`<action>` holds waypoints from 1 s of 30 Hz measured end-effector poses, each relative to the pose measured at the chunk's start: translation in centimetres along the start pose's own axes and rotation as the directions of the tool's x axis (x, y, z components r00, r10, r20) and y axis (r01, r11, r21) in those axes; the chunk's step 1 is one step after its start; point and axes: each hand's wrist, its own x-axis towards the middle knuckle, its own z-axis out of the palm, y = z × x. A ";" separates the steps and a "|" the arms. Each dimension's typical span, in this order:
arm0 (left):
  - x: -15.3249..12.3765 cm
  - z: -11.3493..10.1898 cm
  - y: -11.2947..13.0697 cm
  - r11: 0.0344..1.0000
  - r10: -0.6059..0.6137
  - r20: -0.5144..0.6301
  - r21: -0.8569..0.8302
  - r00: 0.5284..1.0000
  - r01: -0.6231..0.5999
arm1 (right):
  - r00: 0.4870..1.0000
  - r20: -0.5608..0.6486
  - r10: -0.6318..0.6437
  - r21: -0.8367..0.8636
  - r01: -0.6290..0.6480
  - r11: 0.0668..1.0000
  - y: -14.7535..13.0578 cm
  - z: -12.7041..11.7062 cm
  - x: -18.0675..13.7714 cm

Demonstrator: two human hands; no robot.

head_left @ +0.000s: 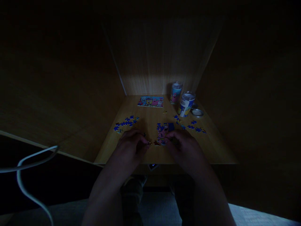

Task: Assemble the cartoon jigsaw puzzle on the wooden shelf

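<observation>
A partly joined jigsaw puzzle (162, 131), blue with a pink figure, lies on the wooden desktop between my hands. My left hand (133, 144) pinches a small puzzle piece (149, 143) just left of it. My right hand (182, 142) rests at the puzzle's right side, thumb and forefinger together at its edge; whether a piece is between them is hidden. Loose blue pieces (127, 121) are spread beyond my left hand. More loose pieces (197, 129) lie beyond my right hand, and a yellowish piece (165, 112) sits farther back.
At the back lies a finished-looking cartoon picture puzzle (150, 101). Two clear cans with cartoon labels, a rear can (176, 93) and a nearer can (186, 104), stand at the back right beside a round lid (197, 113). Wooden panels enclose the dim desk. A white cable (21, 182) hangs at left.
</observation>
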 end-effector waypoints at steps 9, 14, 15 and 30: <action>0.4 0.0 0.6 0.974 -0.051 -0.003 -0.222 0.999 0.049 | 0.999 0.032 0.021 0.003 -0.022 1.000 -0.1 -0.1 0.2; 0.5 1.4 0.9 0.865 -0.139 -0.023 -0.490 0.990 0.110 | 1.000 0.026 -0.003 0.000 0.003 1.000 0.2 -0.1 0.1; 0.6 1.8 0.8 0.847 -0.146 -0.040 -0.521 0.988 0.105 | 1.000 0.028 -0.002 0.003 0.002 1.000 0.2 0.0 0.1; 1.8 2.8 0.6 0.976 -0.054 -0.064 -0.214 0.996 0.039 | 1.000 0.024 -0.005 -0.010 0.005 1.000 -0.1 -0.1 0.1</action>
